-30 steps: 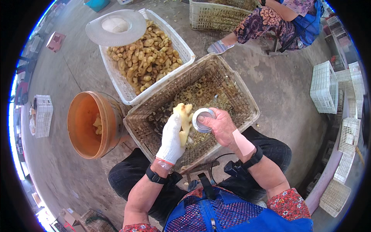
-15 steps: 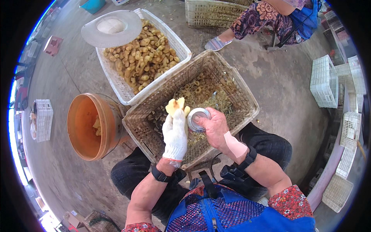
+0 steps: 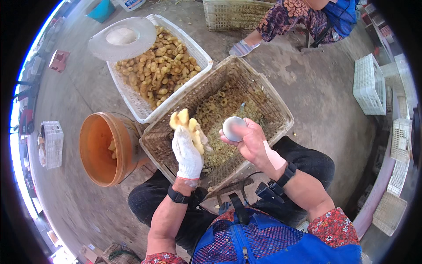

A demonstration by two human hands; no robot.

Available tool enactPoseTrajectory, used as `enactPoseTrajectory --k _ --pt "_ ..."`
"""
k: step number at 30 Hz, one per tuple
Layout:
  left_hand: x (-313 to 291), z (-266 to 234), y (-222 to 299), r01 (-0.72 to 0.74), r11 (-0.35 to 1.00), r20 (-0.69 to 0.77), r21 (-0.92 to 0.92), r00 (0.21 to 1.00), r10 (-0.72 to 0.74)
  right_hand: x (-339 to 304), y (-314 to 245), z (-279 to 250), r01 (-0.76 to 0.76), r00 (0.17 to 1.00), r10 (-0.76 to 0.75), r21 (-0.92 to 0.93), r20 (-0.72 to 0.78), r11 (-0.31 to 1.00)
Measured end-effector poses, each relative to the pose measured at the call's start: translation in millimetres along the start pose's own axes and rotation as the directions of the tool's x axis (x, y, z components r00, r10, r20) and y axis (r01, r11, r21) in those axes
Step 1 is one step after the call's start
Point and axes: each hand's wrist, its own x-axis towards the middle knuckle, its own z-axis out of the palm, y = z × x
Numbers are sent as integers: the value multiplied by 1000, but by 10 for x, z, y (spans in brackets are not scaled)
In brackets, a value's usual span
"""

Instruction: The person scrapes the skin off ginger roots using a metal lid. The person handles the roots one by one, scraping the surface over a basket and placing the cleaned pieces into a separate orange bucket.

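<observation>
Ginger root, pale yellow and knobbly, with blunt stubs branching upward, held over the left part of an open plastic crate. Grasped by the left hand, covered in a white knitted glove with a reddish hem at the wrist; placement of each finger partly hidden. To the right, apart from the root, the bare right hand, closed around a round, smooth, silvery-white disc, slightly blurred. Below both hands, latticed crate walls, stained brown, around a rough bed of shavings, thin, curled and flaky, straw yellow to darker brown. Just beyond, to the upper left, a cleaner white basket of perforated plastic, heaped with lumpy, tan ginger pieces. Across its far left corner, a wide-brimmed hat, whitish, with a rounded crown. On the left, a round orange bucket, smooth-walled, with pale yellow chunks inside. Underneath, a grey floor, hard and mottled with stains. At the upper right, another person's leg in dark floral fabric, above a striped sock. Far right, white latticed crates, boxy and hard-edged
</observation>
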Motion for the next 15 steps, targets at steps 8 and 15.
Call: enactPoseTrajectory --k 8,15 --pt "0 49 61 460 880 199 -118 879 -433 -93 -338 148 339 921 -123 -607 369 718" --pt "3 27 117 529 842 281 -106 828 -485 -31 -361 131 653 754 -204 -675 625 344"
